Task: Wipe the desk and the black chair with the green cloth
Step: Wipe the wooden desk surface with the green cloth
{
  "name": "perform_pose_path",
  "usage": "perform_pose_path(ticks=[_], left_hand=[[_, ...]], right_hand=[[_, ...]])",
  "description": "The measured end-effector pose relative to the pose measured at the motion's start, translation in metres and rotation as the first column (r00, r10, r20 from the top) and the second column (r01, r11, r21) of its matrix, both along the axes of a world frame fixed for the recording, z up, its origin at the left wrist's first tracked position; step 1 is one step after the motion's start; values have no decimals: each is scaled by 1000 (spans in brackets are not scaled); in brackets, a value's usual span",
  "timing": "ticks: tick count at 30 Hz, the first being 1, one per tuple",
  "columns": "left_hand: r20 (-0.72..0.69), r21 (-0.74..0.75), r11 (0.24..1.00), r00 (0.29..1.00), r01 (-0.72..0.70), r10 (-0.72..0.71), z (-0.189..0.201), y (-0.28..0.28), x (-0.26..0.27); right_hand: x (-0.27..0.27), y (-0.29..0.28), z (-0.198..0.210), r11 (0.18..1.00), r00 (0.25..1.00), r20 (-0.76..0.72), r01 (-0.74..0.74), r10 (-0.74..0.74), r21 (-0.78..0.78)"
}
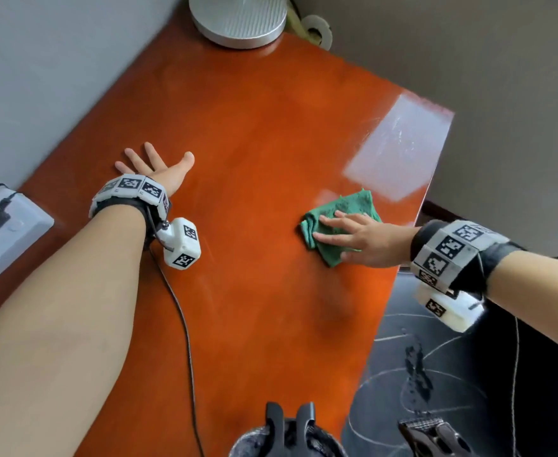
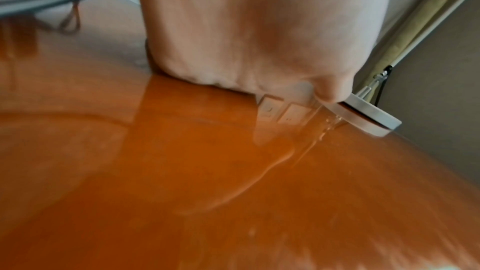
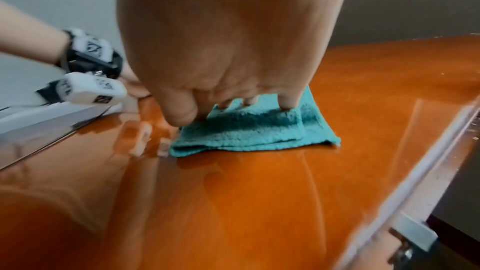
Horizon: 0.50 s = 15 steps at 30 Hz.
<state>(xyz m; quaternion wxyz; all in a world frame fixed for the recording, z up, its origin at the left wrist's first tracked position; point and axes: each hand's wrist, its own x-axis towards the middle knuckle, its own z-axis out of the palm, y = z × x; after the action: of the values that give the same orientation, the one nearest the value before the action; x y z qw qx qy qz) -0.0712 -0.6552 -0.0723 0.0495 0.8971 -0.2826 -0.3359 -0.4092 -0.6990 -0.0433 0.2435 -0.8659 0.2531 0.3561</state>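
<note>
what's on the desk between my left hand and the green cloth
Nothing: in the head view only bare desk separates the left hand from the green cloth.

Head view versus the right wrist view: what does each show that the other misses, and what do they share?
Only the head view shows the round grey base at the desk's far end, the pale glare patch near the far right corner, and the dark floor. Only the right wrist view shows the cloth's folded layers and the fingers pressing into it from low down. Both show the right hand flat on the green cloth, the orange desk, and the left hand resting open on it.
</note>
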Motion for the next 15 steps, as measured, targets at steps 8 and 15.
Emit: perform_pose_path(ticks=[8, 15], left_hand=[[41, -144, 989, 999, 13, -7, 17, 11, -16], [87, -237, 879, 910, 415, -406, 32, 25, -91]], right_hand=[[-43, 62, -2, 997, 998, 46, -42, 39, 66], [-49, 65, -1, 990, 987, 146, 45, -64, 132]])
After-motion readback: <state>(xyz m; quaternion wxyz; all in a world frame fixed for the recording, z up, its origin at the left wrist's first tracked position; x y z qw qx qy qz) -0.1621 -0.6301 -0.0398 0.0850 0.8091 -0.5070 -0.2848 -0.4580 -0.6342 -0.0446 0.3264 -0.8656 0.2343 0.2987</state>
